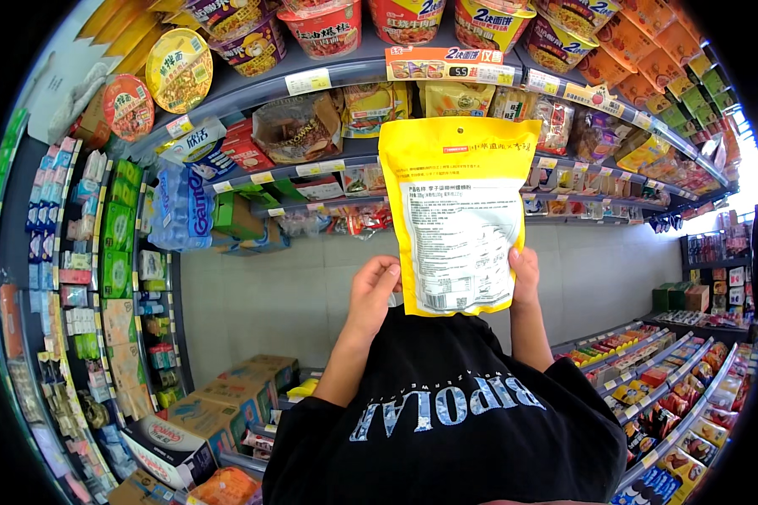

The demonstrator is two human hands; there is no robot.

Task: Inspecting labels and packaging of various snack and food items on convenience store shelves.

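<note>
A yellow food pouch (461, 218) with a white printed back panel is held upright before my chest, its printed back towards me. My right hand (523, 274) grips the pouch's lower right edge, the thumb on the near face and the fingers hidden behind. At the lower left edge is my left hand (376, 287), its thumb against curled fingers; whether it pinches the pouch's edge or only rests beside it cannot be told. Behind the pouch's top stands a store shelf (354, 154) with yellow bags and instant noodle tubs (407, 22).
Shelves of packaged goods curve round the aisle's tiled floor (278, 290). Cardboard cartons (208, 404) are stacked at lower left. Wrapped water bottles (180, 208) stand at the left shelf corner. Low snack shelves (663, 398) lie at lower right.
</note>
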